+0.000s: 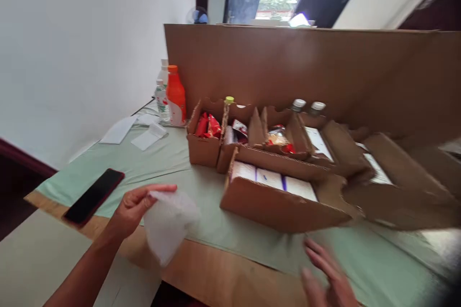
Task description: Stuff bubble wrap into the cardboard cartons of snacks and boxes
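Note:
My left hand (133, 206) pinches the top edge of a thin, translucent white plastic bag (167, 228), which hangs over the table's front edge. My right hand (327, 276), smeared by motion, is low on the right with its fingers apart and nothing seen in them. Beyond it stands a long cardboard bin (277, 206) with white packs (269, 179) banded in purple. Behind that is a row of cardboard bins (203, 148); red packets (209, 125) lie in the leftmost one.
A dark phone (94, 195) lies at the table's left edge. White papers (149, 135), an orange bottle (175, 98) and clear bottles (163, 100) are at the back left. A tall cardboard panel (252, 62) stands behind the bins. Green cloth (162, 153) covers much of the wooden table.

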A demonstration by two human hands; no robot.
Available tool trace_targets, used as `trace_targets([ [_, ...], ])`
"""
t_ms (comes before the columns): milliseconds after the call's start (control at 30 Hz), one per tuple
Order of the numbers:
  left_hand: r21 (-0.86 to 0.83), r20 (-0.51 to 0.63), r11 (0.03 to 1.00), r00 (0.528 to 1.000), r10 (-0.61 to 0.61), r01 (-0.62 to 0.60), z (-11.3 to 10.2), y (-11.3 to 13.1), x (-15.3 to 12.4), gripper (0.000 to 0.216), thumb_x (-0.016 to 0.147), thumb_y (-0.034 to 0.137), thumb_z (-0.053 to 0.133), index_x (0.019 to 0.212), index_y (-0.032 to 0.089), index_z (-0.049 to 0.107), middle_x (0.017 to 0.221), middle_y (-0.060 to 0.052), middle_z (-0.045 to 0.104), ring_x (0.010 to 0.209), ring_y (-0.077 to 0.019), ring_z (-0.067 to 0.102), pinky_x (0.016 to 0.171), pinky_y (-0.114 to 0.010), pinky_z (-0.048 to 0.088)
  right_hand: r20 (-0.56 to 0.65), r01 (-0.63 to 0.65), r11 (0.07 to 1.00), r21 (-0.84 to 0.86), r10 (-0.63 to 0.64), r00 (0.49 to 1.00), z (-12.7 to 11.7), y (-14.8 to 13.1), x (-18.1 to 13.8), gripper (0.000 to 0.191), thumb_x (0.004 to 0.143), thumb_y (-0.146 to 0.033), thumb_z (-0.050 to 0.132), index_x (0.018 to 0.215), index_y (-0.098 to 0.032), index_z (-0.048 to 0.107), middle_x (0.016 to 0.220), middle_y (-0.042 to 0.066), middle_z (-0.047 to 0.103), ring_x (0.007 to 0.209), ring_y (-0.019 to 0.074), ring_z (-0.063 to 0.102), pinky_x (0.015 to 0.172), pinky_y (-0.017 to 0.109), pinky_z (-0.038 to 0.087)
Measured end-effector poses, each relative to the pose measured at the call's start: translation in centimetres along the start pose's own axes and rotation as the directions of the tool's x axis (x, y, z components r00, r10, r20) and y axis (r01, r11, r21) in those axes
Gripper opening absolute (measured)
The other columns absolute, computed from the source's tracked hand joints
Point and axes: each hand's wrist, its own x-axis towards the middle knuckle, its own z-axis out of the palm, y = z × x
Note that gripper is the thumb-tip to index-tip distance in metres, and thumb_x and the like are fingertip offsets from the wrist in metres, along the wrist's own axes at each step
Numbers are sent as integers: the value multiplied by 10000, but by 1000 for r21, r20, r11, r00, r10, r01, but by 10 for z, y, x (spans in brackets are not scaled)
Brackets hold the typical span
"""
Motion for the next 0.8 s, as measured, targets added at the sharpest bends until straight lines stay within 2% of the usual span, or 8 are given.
trace_targets([
  [67, 77, 276, 997, 961, 7, -29, 34, 8, -9, 347, 870, 491, 683, 1045, 234, 835, 1099, -112, 808, 1057, -330, 746, 936, -425, 590, 166, 123, 987, 100, -139, 976, 5, -53, -2, 486, 963, -401, 582, 1431, -284, 528, 1444, 117, 608, 1305, 330, 604, 1036, 510, 551],
  [167, 80, 528, 993, 849, 28, -83, 91, 20, -19, 283, 937, 408, 607, 1056, 279, 829, 1056, -60, 818, 1003, -278, 759, 926, -375, 583, 284, 245, 948, 202, -296, 912, 21, -103, 3, 889, 861, -536, 714, 1599, -253, 308, 1522, 152, 529, 1346, 354, 565, 1034, 501, 555],
  [267, 32, 707, 998, 708, 10, -46, 128, 21, -30, 278, 955, 354, 560, 992, 243, 811, 959, -35, 804, 893, -231, 734, 820, -301, 562, 212, 166, 964, 208, -210, 954, 28, -109, 6, 606, 919, -377, 674, 1482, -250, 491, 1199, 105, 740, 1050, 262, 728, 886, 392, 619],
  [367, 164, 774, 986, 619, -132, 6, 128, 10, -35, 221, 882, 266, 557, 753, 205, 725, 681, 25, 675, 621, -152, 594, 573, -221, 431, 149, -29, 978, 205, -2, 989, 16, -91, 5, 232, 961, -291, 599, 1163, -252, 706, 958, 47, 778, 843, 198, 750, 782, 311, 624],
  [500, 294, 763, 953, 581, -283, 78, 100, -5, -27, 193, 812, 276, 567, 652, 205, 651, 601, 43, 585, 567, -136, 518, 540, -218, 367, 111, -225, 962, 154, 209, 972, -8, -65, 6, 249, 910, -399, 655, 1087, -243, 735, 1000, 51, 790, 877, 217, 756, 812, 334, 621],
  [600, 357, 718, 933, 630, -296, 31, 92, -10, -12, 235, 815, 362, 565, 704, 216, 712, 701, 0, 689, 654, -179, 625, 626, -250, 470, 128, -328, 937, 123, 313, 941, -7, -45, 3, 305, 909, -436, 633, 1104, -217, 714, 983, 68, 788, 865, 224, 749, 784, 340, 615],
  [700, 481, 580, 874, 772, -260, -67, 96, -17, -2, 183, 763, 369, 616, 753, 233, 738, 635, 0, 674, 575, -182, 608, 560, -251, 445, 121, -295, 955, -30, 296, 947, -1, -16, -8, 408, 917, -471, 590, 1176, -170, 682, 1105, 132, 766, 1002, 289, 724, 893, 456, 585],
  [800, 576, 400, 813, 897, -189, -86, 99, -21, -6, 300, 783, 355, 620, 1034, 240, 737, 631, 13, 650, 566, -181, 583, 544, -249, 398, 2, -139, 963, -230, 143, 990, -6, 12, -22, 487, 937, -487, 568, 1277, -144, 633, 1277, 182, 696, 1174, 344, 652, 992, 554, 518],
])
